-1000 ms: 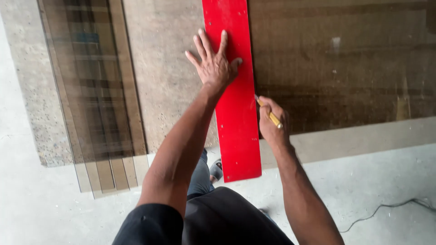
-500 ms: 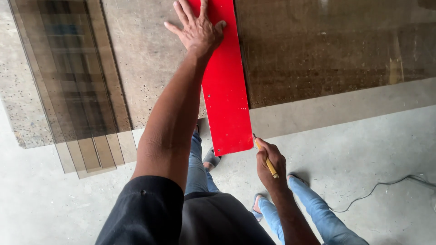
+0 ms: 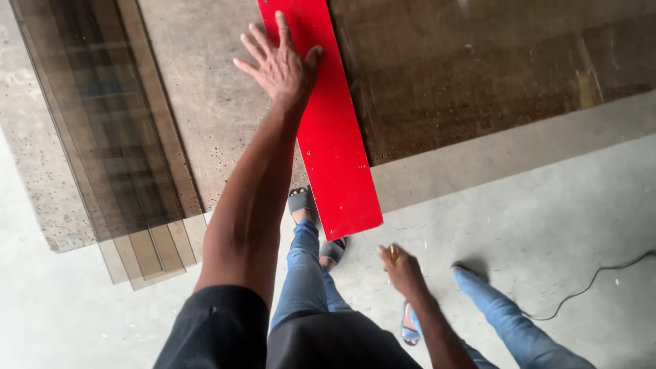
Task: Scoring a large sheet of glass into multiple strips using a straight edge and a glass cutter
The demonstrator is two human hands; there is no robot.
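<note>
My left hand lies flat with spread fingers, pressing on the left edge of a long red straightedge board. The board lies on a large tinted glass sheet on a worktable and overhangs its near edge. My right hand hangs below the board's near end, off the table, closed around a small yellow-handled tool. The tool's tip is not visible.
A stack of narrow tinted glass strips lies on the table's left side, overhanging its near edge. A black cable runs across the concrete floor at right. My legs in blue jeans and sandals stand below the table edge.
My right hand has pulled back from the board's right edge, down past its near end and off the table. My left hand stays pressed on the board.
</note>
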